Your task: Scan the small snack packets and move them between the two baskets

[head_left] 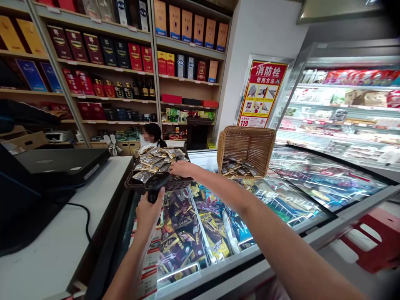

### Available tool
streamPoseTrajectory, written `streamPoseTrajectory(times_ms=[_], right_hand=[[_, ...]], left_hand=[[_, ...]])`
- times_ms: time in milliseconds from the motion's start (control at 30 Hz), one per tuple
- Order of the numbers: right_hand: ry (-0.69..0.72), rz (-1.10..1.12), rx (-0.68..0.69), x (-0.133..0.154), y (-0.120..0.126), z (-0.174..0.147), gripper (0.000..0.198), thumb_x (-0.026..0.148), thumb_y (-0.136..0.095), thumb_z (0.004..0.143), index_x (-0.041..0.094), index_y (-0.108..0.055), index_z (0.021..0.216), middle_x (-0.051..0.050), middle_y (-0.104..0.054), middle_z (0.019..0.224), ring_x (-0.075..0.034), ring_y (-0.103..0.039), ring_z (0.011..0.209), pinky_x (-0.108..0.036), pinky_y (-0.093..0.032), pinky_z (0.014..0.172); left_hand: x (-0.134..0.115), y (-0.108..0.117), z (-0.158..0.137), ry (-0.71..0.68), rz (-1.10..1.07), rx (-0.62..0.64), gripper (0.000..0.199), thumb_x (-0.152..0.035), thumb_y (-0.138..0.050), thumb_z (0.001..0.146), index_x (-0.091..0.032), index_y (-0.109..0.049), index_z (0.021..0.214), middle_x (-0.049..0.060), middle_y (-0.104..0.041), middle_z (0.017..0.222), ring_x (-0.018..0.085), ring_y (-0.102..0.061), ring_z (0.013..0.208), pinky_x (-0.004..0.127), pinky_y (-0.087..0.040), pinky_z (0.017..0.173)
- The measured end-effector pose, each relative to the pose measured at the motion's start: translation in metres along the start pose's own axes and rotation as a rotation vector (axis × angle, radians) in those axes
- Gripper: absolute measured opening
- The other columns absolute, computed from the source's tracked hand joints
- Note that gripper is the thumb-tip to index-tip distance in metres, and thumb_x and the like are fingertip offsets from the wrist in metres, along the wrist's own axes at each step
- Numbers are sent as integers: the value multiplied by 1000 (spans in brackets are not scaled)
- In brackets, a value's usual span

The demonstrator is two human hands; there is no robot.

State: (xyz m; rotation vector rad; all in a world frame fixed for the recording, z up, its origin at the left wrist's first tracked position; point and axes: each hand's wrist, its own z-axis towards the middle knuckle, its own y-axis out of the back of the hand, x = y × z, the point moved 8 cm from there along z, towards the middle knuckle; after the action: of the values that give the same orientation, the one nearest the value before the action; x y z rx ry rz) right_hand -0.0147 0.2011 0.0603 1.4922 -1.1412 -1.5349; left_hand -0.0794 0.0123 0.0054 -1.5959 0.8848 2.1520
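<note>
My left hand [149, 210] is closed around the handle of a black handheld barcode scanner [158, 180], its head turned toward the far side. Just beyond the scanner, a dark wicker basket [129, 182] holds a heap of small clear-and-gold packets [156, 160]. At the right edge of that heap lies my right hand [181, 168], fingers curled down among the packets; what they grip is hidden. A lighter brown wicker basket [270, 146] leans on its side farther right, with several similar small packets [239, 168] inside.
Under my arms is a glass-topped freezer [293, 196] full of bagged ice creams. A white counter [40, 233] with dark equipment stands left. Past the baskets sits a person [153, 135] before shelves of boxed bottles. A red stool [371, 241] is at the right.
</note>
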Motion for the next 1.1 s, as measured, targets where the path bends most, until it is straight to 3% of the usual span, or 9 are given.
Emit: streamPoseTrajectory(times_ms=[67, 133, 267, 367, 433, 533, 733, 867, 1100], right_hand=[[-34, 16, -24, -7, 5, -9, 27, 3, -58, 103, 21, -75, 114, -12, -80, 119, -25, -65, 124, -32, -44, 89], [-165, 110, -123, -21, 14, -26, 22, 5, -62, 102, 20, -73, 114, -12, -80, 114, -25, -68, 116, -33, -44, 91], [-635, 571, -629, -52, 25, -99, 7, 28, -71, 103, 23, -65, 104, -6, -77, 103, -24, -69, 97, -31, -47, 84], [-877, 1090, -1062, -48, -4, -164, 27, 44, -79, 95, 26, -58, 96, 2, -69, 86, -20, -64, 81, -28, -49, 73], [-948, 1407, -1215, -32, -34, -191, 39, 54, -84, 87, 27, -55, 92, 6, -60, 75, -18, -59, 72, -28, -52, 66], [-1016, 1644, -1323, -6, -69, -216, 46, 58, -88, 80, 27, -56, 93, 8, -51, 71, -16, -55, 68, -28, -56, 60], [-1175, 1750, -1450, 19, -109, -234, 36, 49, -82, 87, 28, -61, 108, 4, -51, 83, -18, -57, 78, -32, -65, 65], [-1254, 1792, -1441, 21, -120, -234, 32, 44, -78, 91, 29, -59, 112, 1, -50, 91, -22, -61, 89, -35, -67, 70], [-1276, 1783, -1436, 24, -123, -237, 31, 41, -77, 94, 30, -48, 91, 3, -44, 86, -18, -52, 80, -33, -65, 68]], left_hand=[[-2, -5, -3, 4, -26, 36, 55, -81, -69, 77, -27, -66, 80, 2, -70, 60, 25, -71, 53, 32, -51, 54], [-7, -8, -8, 0, -14, 57, 55, -82, -68, 75, -27, -65, 78, 1, -67, 56, 24, -68, 51, 31, -49, 53], [-20, -12, -16, -6, 31, 97, 57, -84, -64, 72, -27, -63, 75, -1, -60, 50, 23, -64, 48, 31, -44, 49], [-25, -19, -19, -22, 26, 171, 57, -84, -67, 71, -27, -61, 76, -2, -60, 52, 21, -61, 47, 30, -40, 47], [-24, -26, -19, -46, 42, 223, 58, -84, -69, 70, -27, -61, 77, -2, -60, 52, 21, -60, 46, 29, -38, 46], [-18, -35, -17, -82, 102, 284, 60, -86, -71, 68, -27, -61, 75, -1, -61, 52, 21, -60, 48, 29, -39, 47], [-12, -50, -21, -114, 144, 443, 64, -87, -76, 69, -26, -58, 66, 0, -59, 50, 19, -56, 50, 28, -38, 49], [-10, -56, -29, -92, 84, 556, 65, -84, -80, 70, -24, -57, 64, -1, -58, 52, 14, -49, 49, 26, -34, 48], [-17, -64, -43, -25, 59, 626, 69, -88, -84, 60, -25, -57, 67, -4, -52, 50, 12, -41, 45, 26, -35, 44]])
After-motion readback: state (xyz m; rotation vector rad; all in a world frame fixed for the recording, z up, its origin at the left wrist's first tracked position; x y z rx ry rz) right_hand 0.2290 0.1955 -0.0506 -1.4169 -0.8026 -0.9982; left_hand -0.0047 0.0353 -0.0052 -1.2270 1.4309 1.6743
